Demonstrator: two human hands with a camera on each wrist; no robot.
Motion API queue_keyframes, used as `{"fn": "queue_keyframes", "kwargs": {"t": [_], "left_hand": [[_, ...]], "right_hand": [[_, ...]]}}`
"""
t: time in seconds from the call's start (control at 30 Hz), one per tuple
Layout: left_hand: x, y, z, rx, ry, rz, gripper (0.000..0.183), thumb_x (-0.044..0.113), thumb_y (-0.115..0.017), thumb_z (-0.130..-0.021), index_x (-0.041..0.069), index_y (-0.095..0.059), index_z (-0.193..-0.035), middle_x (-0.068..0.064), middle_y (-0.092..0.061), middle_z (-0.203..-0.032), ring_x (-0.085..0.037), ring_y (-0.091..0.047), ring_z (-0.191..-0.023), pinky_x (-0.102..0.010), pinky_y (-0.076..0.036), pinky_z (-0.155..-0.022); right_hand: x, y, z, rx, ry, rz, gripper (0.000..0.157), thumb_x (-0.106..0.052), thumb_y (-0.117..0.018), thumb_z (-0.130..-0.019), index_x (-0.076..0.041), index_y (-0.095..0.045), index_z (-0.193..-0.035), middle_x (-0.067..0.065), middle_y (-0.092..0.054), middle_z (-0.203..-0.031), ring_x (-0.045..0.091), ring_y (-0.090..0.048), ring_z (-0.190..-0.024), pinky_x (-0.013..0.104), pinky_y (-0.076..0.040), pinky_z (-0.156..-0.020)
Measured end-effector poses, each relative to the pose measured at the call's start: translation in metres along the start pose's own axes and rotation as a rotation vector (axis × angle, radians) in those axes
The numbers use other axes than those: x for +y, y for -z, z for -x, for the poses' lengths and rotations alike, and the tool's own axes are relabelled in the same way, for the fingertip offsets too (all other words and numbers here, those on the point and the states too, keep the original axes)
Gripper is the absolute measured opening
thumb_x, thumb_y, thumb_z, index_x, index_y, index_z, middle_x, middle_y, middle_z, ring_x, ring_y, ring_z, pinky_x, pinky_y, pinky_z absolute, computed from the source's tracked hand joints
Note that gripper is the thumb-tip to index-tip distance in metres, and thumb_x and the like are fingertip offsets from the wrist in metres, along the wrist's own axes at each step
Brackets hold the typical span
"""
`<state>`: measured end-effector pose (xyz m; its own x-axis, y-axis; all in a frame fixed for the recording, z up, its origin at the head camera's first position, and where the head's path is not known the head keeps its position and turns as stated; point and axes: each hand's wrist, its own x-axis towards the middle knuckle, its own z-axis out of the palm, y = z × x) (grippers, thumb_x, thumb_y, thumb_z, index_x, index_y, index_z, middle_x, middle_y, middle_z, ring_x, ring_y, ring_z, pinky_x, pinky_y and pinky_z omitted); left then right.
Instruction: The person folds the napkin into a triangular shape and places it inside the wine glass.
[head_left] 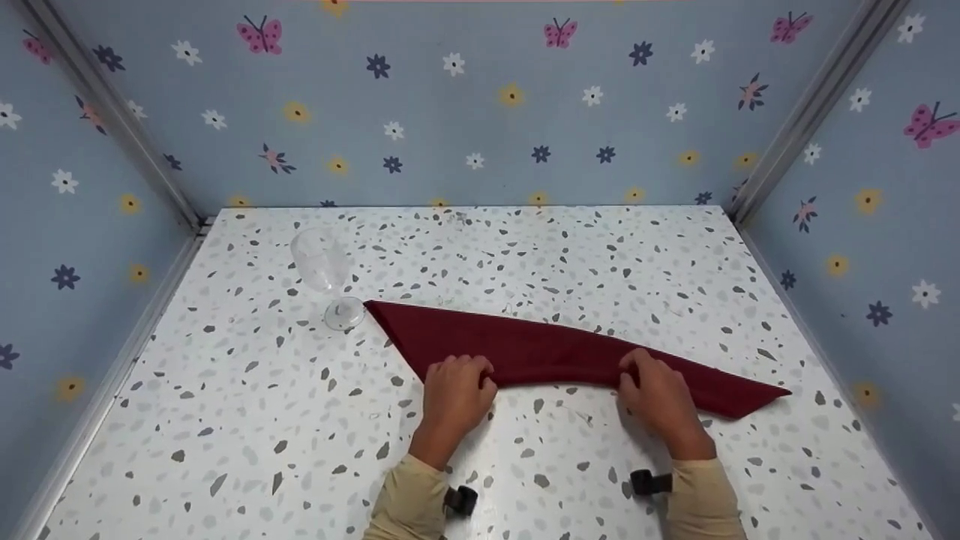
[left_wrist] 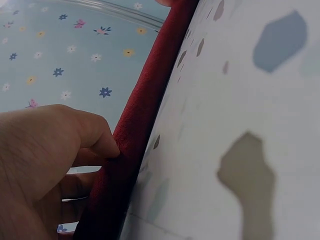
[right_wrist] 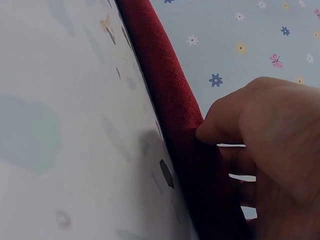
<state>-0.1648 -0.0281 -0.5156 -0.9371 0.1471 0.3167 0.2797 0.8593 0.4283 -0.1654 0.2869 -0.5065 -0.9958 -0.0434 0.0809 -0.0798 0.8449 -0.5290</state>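
A dark red cloth napkin (head_left: 555,351), folded into a long band with pointed ends, lies slantwise across the speckled table. My left hand (head_left: 459,397) grips its near edge left of the middle. Farther along that same edge, my right hand (head_left: 661,399) holds the cloth with curled fingers. In the left wrist view the thumb presses on the rolled edge of the napkin (left_wrist: 137,117), with the other fingers behind it. The right wrist view has the thumb against the rounded fold of the napkin (right_wrist: 167,85) too; the fingertips are partly hidden.
A clear stemmed glass (head_left: 321,262) is near the napkin's left tip, its round foot close to the cloth. Blue panels with flowers and butterflies (head_left: 480,112) wall the speckled white table (head_left: 247,420) at the back and both sides.
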Motion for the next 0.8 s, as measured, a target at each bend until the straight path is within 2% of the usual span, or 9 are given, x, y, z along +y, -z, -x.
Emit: {"fn": "queue_keyframes", "kwargs": {"t": [0.07, 0.2, 0.37, 0.57, 0.8], "left_hand": [[-0.001, 0.0, 0.001, 0.019, -0.009, 0.008, 0.007, 0.015, -0.067, -0.084, 0.016, -0.069, -0.091, 0.001, -0.066, -0.077, -0.024, -0.059, -0.075, -0.044, -0.048, -0.078], [-0.001, 0.001, 0.002, 0.052, -0.03, 0.007, 0.006, 0.012, -0.068, -0.084, 0.017, -0.067, -0.087, 0.002, -0.063, -0.072, -0.023, -0.058, -0.071, -0.045, -0.048, -0.076], [-0.002, 0.004, 0.001, 0.044, -0.031, -0.007, 0.006, 0.013, -0.069, -0.086, 0.018, -0.072, -0.087, 0.002, -0.066, -0.076, -0.023, -0.061, -0.076, -0.046, -0.049, -0.081], [-0.004, 0.01, -0.001, 0.01, -0.009, -0.039, 0.006, 0.017, -0.071, -0.088, 0.02, -0.076, -0.09, 0.002, -0.067, -0.083, -0.023, -0.062, -0.083, -0.046, -0.048, -0.084], [-0.002, 0.012, 0.006, -0.03, -0.016, -0.037, 0.006, 0.023, -0.073, -0.088, 0.02, -0.076, -0.093, 0.003, -0.066, -0.087, -0.022, -0.06, -0.085, -0.045, -0.048, -0.086]], "right_hand": [[0.0, -0.002, 0.0, 0.011, 0.002, -0.002, 0.012, -0.012, -0.061, -0.094, -0.013, -0.06, -0.107, 0.005, -0.064, -0.097, 0.025, -0.056, -0.086, 0.044, -0.046, -0.081], [0.0, -0.004, -0.001, 0.045, 0.022, -0.001, 0.009, -0.01, -0.062, -0.092, -0.012, -0.062, -0.101, 0.004, -0.064, -0.099, 0.024, -0.06, -0.091, 0.05, -0.042, -0.093], [-0.001, -0.004, -0.002, 0.074, 0.052, 0.009, 0.009, -0.011, -0.065, -0.092, -0.009, -0.069, -0.099, 0.007, -0.065, -0.101, 0.028, -0.062, -0.099, 0.055, -0.04, -0.097], [-0.002, -0.003, -0.003, 0.03, 0.055, 0.005, 0.015, -0.015, -0.067, -0.092, -0.007, -0.072, -0.104, 0.008, -0.065, -0.105, 0.029, -0.06, -0.102, 0.054, -0.041, -0.098], [-0.003, -0.001, 0.002, -0.025, 0.053, 0.05, 0.032, -0.023, -0.075, -0.087, -0.003, -0.068, -0.111, 0.012, -0.064, -0.111, 0.033, -0.058, -0.105, 0.055, -0.041, -0.097]]}}
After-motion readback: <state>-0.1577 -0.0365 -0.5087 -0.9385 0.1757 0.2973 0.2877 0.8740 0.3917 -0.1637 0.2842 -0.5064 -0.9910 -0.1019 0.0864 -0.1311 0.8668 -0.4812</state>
